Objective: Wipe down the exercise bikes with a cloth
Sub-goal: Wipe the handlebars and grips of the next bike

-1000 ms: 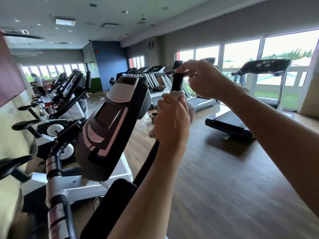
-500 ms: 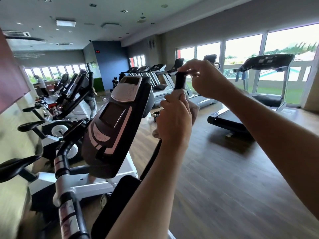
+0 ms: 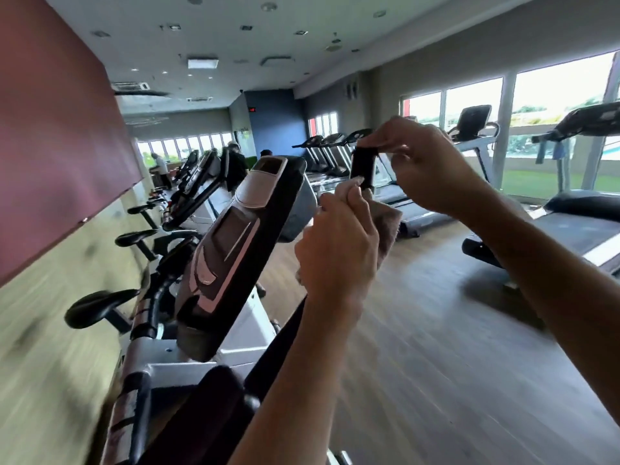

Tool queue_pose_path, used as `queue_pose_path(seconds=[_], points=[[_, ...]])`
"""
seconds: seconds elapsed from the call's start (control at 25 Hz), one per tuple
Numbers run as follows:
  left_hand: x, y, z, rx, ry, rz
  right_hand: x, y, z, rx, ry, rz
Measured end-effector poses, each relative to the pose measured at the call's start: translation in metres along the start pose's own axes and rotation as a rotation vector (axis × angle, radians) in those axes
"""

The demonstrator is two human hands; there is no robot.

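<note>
While the right hand [image 3: 426,166] pinches the top of the black handlebar grip [image 3: 363,169] to steady it, the left hand [image 3: 339,250], fingers curled around the cloth [image 3: 385,219], presses it just below on the near exercise bike [image 3: 235,250], apparently to rub the grip.

The left hand [image 3: 337,253] hides most of the cloth [image 3: 385,223] and the handlebar [image 3: 363,166] stretch beneath it; the wall [image 3: 50,330] left of the handlebar smears with motion blur.

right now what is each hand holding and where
Left hand grips the cloth bunched round the handlebar shaft; right hand pinches the handlebar's top end.
</note>
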State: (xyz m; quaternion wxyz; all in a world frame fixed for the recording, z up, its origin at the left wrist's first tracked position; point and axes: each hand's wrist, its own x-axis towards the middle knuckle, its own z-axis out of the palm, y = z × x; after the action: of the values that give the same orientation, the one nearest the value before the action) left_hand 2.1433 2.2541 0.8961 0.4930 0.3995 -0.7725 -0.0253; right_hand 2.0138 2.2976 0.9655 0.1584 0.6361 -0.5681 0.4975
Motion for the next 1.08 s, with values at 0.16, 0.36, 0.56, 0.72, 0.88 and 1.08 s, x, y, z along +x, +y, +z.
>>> queue_pose_path(seconds=[0.16, 0.36, 0.56, 0.72, 0.88, 1.08], points=[[0.009, 0.003, 0.009, -0.078, 0.177, 0.059, 0.019, 0.022, -0.013, 0.09, -0.121, -0.146], [0.006, 0.005, 0.006, -0.08, 0.033, 0.112, 0.037, 0.052, -0.018, 0.289, -0.391, -0.303], [-0.003, 0.0, 0.007, 0.036, -0.01, 0.143, 0.046, 0.078, -0.004, 0.507, -0.439, -0.416], [-0.005, 0.002, 0.012, 0.01, 0.071, 0.114, 0.056, 0.09, 0.007, 0.593, -0.42, -0.508], [-0.01, 0.005, 0.01, 0.009, 0.176, 0.084, 0.077, 0.091, 0.009, 0.629, -0.459, -0.596], [-0.012, 0.014, 0.011, 0.018, 0.213, 0.05, 0.07, 0.098, 0.028, 0.81, -0.367, -0.623]])
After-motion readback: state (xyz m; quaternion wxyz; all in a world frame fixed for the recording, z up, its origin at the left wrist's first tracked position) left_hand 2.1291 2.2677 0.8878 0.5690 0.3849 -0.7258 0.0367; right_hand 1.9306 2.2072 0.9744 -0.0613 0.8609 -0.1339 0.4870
